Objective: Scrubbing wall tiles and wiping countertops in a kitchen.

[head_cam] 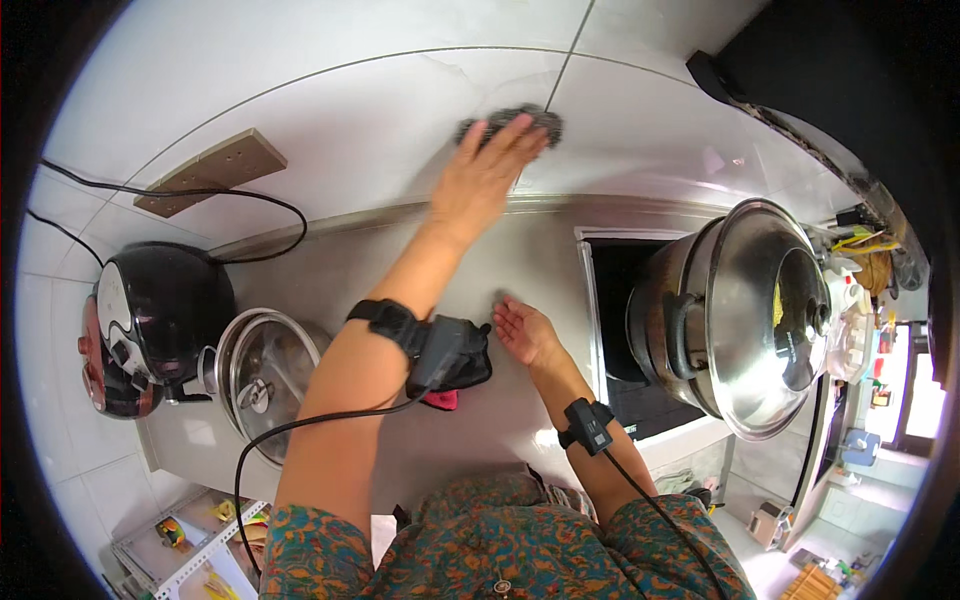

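My left hand (484, 169) lies flat over a dark grey cloth (551, 127), pressing it against the white wall tiles (637, 124) near a grout line. Motion blurs the fingers and the cloth, so its exact material is unclear. Lower down, my right hand (529, 334) is over the grey countertop (517, 420), palm partly turned up and fingers loosely bent, with nothing in them. A black and pink item (469, 360) lies on the counter, partly hidden by my left forearm and its strapped device.
On the right, a large steel pot with a domed lid (750, 322) stands on a black cooktop (645, 405). A lidded steel pan (270, 375) and a black appliance (180, 307) are at left, below a wall socket strip (214, 172) with a cable. A range hood (825, 90) overhangs the upper right.
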`<state>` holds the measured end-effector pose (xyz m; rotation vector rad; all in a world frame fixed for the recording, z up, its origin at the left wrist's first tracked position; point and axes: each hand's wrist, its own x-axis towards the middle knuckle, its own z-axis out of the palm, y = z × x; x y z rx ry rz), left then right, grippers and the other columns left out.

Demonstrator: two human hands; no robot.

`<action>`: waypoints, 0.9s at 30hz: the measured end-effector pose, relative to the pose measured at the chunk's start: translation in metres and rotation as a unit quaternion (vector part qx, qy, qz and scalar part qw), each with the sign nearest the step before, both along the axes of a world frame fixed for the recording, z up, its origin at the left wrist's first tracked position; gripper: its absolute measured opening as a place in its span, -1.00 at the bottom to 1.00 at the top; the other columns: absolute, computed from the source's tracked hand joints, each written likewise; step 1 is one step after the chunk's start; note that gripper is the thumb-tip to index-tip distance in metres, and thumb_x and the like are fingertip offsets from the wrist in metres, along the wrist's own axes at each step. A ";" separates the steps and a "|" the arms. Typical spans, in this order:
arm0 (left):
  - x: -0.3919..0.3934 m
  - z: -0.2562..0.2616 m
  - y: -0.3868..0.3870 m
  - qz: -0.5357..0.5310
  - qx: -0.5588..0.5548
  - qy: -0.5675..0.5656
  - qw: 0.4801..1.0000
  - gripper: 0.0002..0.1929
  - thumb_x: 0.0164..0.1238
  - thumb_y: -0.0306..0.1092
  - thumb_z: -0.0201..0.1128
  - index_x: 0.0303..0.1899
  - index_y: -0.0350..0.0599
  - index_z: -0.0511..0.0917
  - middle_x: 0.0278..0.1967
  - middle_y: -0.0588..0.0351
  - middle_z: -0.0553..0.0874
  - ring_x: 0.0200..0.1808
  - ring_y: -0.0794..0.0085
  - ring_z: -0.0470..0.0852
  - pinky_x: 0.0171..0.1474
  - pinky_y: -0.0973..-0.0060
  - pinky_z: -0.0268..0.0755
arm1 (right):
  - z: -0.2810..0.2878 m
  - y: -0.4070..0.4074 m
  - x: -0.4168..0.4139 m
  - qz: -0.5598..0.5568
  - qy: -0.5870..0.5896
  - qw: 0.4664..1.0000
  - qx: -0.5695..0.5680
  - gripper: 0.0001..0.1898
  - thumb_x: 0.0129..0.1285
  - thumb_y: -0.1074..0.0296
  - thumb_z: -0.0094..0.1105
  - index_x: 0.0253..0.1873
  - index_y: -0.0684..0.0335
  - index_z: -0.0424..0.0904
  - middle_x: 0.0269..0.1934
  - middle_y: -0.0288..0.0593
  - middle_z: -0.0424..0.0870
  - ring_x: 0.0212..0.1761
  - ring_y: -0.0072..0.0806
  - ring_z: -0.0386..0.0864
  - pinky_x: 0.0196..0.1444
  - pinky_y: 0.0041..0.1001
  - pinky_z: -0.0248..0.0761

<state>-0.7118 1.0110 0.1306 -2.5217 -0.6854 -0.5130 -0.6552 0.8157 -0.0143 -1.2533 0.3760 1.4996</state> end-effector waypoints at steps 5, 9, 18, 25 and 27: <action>-0.003 -0.049 -0.005 -0.034 -0.060 0.126 0.990 -0.36 0.32 -0.37 -0.02 0.47 0.08 0.14 0.53 0.37 0.01 0.55 0.56 -0.10 0.55 0.26 -0.33 | -0.007 -0.002 0.000 0.061 0.010 0.998 -0.007 -0.72 0.43 0.18 -0.04 0.17 0.02 0.46 -0.05 -0.32 0.67 -0.05 -0.48 0.53 -0.02 -0.39 0.28; -0.048 -0.083 0.011 -0.007 -0.023 0.201 0.979 -0.32 0.31 -0.35 0.00 0.49 0.11 0.09 0.53 0.40 0.02 0.55 0.55 -0.12 0.55 0.25 -0.30 | -0.023 -0.006 0.018 0.063 0.073 0.995 -0.001 -0.68 0.48 0.11 -0.15 0.22 -0.05 0.41 -0.03 -0.36 0.68 -0.03 -0.50 0.53 0.03 -0.30 0.21; -0.019 0.001 0.011 0.041 0.057 -0.050 0.996 -0.32 0.23 -0.40 0.09 0.43 0.31 0.24 0.45 0.55 0.22 0.50 0.57 0.06 0.42 0.09 0.03 | 0.002 0.021 0.017 0.082 0.077 0.991 -0.068 -0.75 0.49 0.20 -0.17 0.17 -0.02 0.40 0.10 -0.39 0.65 0.13 -0.55 0.46 0.40 -0.21 -0.15; -0.011 -0.037 0.010 -0.053 0.022 0.096 0.994 -0.32 0.25 -0.43 0.06 0.45 0.30 0.20 0.45 0.53 0.24 0.49 0.65 0.08 0.48 0.25 -0.02 | -0.037 0.016 0.014 0.056 -0.007 0.996 -0.074 -0.79 0.41 0.25 -0.06 0.08 0.04 0.44 -0.05 -0.24 0.71 -0.11 -0.45 0.53 0.08 -0.09 0.28; -0.037 -0.049 0.014 -0.035 0.019 0.099 0.994 -0.30 0.25 -0.43 0.03 0.46 0.30 0.17 0.47 0.55 0.19 0.50 0.68 0.04 0.50 0.27 -0.13 | -0.031 0.011 0.017 0.070 -0.013 0.995 -0.066 -0.79 0.41 0.26 -0.05 0.07 0.03 0.44 -0.06 -0.22 0.70 -0.15 -0.46 0.54 0.02 -0.11 0.32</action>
